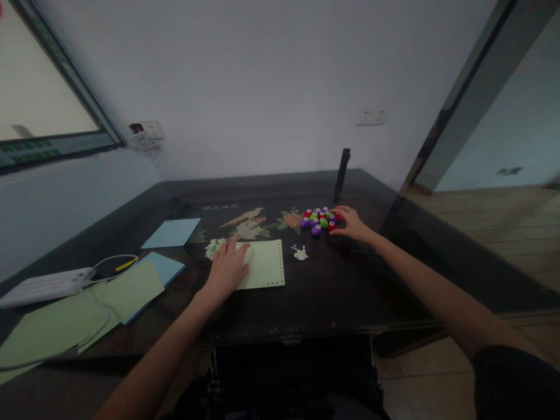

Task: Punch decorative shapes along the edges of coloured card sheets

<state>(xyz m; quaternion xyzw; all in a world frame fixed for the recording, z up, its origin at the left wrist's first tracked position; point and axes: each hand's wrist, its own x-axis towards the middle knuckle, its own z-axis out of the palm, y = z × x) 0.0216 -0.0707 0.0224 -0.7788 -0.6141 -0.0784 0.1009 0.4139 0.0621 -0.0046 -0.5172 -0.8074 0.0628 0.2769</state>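
Both forearms reach forward; the left hand lies palm down, fingers spread, while the right hand curves, thumb and fingers apart.

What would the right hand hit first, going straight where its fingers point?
The right hand would likely meet the small red, green and purple eye-topped pieces at its fingertips; whether they touch is unclear.

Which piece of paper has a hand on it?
The pale green sheet, lying under your left hand. No hand touches the other sheets, further left.
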